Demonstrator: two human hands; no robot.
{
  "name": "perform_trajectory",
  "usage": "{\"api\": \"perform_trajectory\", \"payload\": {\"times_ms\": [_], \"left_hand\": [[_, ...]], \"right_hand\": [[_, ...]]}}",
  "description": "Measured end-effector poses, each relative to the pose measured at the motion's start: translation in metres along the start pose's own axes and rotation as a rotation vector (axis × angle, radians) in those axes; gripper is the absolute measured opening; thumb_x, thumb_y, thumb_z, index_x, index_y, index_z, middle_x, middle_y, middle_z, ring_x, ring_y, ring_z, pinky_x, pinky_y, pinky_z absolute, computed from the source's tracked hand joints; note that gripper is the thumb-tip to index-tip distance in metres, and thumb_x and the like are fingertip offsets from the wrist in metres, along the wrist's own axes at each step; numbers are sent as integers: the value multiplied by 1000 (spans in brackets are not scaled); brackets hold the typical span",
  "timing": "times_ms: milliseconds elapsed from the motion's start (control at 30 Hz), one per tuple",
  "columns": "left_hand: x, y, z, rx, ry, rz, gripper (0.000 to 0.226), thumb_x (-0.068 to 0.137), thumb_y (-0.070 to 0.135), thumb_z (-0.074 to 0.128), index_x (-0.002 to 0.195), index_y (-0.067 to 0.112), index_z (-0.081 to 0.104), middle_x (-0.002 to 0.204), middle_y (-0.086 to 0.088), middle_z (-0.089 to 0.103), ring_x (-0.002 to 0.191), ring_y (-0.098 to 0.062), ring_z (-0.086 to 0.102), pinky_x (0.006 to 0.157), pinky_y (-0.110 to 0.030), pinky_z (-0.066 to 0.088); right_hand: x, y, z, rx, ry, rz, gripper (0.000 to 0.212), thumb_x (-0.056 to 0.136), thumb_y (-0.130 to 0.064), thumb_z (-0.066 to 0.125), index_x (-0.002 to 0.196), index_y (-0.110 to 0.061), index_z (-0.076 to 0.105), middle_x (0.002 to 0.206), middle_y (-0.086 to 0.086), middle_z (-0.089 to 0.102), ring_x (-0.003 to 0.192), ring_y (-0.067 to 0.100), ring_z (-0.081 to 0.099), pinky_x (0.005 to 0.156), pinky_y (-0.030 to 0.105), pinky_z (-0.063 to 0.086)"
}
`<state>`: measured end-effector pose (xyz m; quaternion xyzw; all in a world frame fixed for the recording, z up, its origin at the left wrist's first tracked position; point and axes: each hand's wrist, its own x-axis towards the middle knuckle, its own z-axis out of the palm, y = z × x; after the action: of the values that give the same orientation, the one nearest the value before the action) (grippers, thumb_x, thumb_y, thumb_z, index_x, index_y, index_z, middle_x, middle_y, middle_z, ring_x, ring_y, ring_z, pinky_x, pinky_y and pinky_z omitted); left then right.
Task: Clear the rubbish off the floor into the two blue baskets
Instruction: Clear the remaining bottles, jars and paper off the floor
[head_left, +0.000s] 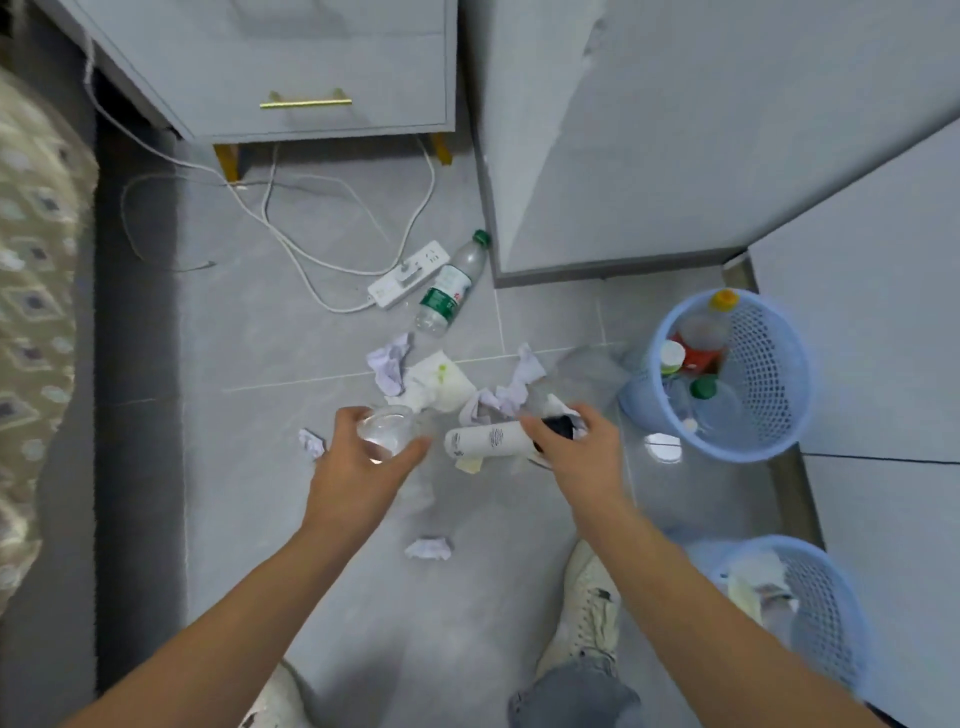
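Rubbish remains mid-frame: your left hand (358, 457) grips a clear cup (385, 428), your right hand (582, 447) a white bottle (488, 439); both baskets (769, 374) part-filled.

Both forearms (727, 597) are bare, no sleeves showing. The person wears off-white lace-up sneakers (584, 613) with dark eyelets, and grey-blue jeans (576, 693) cuffed above the right shoe.
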<state>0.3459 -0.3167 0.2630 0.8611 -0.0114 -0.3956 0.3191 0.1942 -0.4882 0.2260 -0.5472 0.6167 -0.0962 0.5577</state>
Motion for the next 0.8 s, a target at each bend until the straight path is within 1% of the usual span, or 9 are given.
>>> {"api": "perform_trajectory", "payload": {"times_ms": [100, 167, 233, 300, 433, 500, 600, 667, 800], "left_hand": [[-9, 23, 4, -26, -88, -25, 69, 76, 58, 81, 128, 29, 45, 93, -3, 70, 85, -18, 68, 75, -38, 53], [-16, 39, 8, -99, -187, -94, 72, 76, 64, 77, 130, 27, 47, 100, -5, 73, 92, -24, 71, 76, -39, 56], [-27, 63, 14, -169, -289, -174, 64, 82, 60, 73, 132, 28, 48, 112, -8, 70, 96, -31, 71, 66, -38, 59], [-37, 91, 24, -170, -390, -208, 58, 86, 56, 71, 134, 33, 49, 122, -8, 63, 96, -35, 71, 56, -38, 60], [-52, 144, 67, -53, -535, -138, 34, 91, 42, 68, 121, 40, 50, 121, -4, 58, 97, -32, 67, 51, -34, 58], [-56, 169, 102, -5, -567, -100, 46, 90, 37, 67, 131, 40, 47, 120, -4, 57, 103, -31, 63, 53, -34, 59], [-64, 204, 161, 48, -605, -47, 65, 89, 36, 68, 146, 39, 38, 118, -3, 54, 99, -27, 62, 59, -36, 62], [-66, 219, 201, 92, -638, 25, 52, 91, 36, 68, 135, 37, 42, 107, 5, 55, 92, -19, 62, 69, -40, 65], [-57, 237, 269, 189, -564, 198, 34, 91, 38, 68, 115, 39, 43, 88, 16, 51, 83, -13, 62, 74, -48, 64]], "right_hand": [[-11, -2, -30, 74, 61, 66, 35, 65, -35, 91, 86, -19, 68, 89, 6, 72, 81, 20, 70, 70, 36, 62], [-22, -1, -49, 147, 109, 129, 46, 56, -41, 90, 89, -16, 70, 92, 11, 74, 85, 24, 73, 77, 50, 63], [-36, -4, -69, 215, 155, 134, 42, 58, -36, 88, 88, -14, 69, 91, 15, 74, 84, 25, 72, 79, 59, 61], [-47, -7, -91, 249, 227, 143, 32, 64, -30, 88, 86, -16, 70, 88, 14, 74, 85, 27, 72, 79, 59, 60], [-57, -17, -142, 307, 390, 123, 22, 73, -20, 88, 87, -18, 71, 86, 8, 73, 78, 22, 71, 65, 36, 61], [-49, -23, -171, 320, 466, 74, 21, 76, -20, 87, 86, -18, 68, 84, 6, 72, 74, 18, 68, 59, 25, 54], [-17, -26, -216, 310, 581, 51, 24, 76, -24, 88, 84, -25, 65, 86, 1, 72, 77, 15, 69, 64, 28, 55], [10, -25, -240, 301, 640, 38, 28, 73, -29, 89, 84, -22, 64, 90, 3, 72, 78, 16, 67, 68, 31, 57], [66, -20, -267, 272, 681, -3, 33, 74, -26, 88, 86, -13, 61, 85, 2, 67, 71, 13, 61, 57, 11, 48]]}}
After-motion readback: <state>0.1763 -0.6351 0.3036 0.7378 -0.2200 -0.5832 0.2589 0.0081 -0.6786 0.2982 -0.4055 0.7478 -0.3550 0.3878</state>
